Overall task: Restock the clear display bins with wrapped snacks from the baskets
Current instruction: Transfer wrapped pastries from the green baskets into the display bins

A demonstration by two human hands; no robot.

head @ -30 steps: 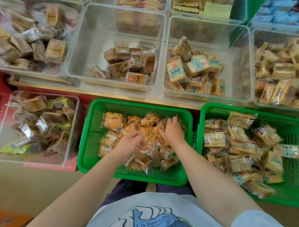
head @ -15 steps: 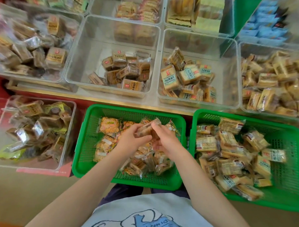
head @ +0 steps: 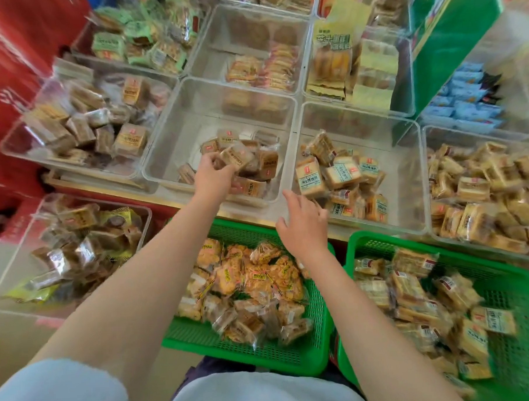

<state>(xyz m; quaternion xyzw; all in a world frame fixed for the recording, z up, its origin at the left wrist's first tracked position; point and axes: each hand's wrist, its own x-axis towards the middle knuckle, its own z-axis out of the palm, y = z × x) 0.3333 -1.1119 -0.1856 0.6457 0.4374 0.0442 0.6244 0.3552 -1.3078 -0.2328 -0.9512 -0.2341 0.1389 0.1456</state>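
My left hand (head: 212,172) reaches into the middle clear bin (head: 175,119) and is shut on a brown wrapped snack (head: 236,157), held just above the small heap of similar snacks there. My right hand (head: 302,224) hovers with fingers spread and nothing in it, over the front rim between that bin and the one to its right (head: 407,176). Below both arms sits a green basket (head: 202,336) of orange and brown wrapped snacks (head: 254,279). A second green basket (head: 509,283) at the right holds tan wrapped snacks.
Clear bins full of snacks surround the middle one: far left (head: 21,141), far right (head: 487,190), and a back row (head: 255,28). Another clear bin (head: 77,238) stands low at the left. A green box (head: 450,40) rises at the back right; red crates (head: 6,75) line the left.
Both hands left the green basket. The left hand carried a brown wrapped snack up into the middle clear bin; the right hand let go and followed, now with nothing in it. The camera tilted upward.
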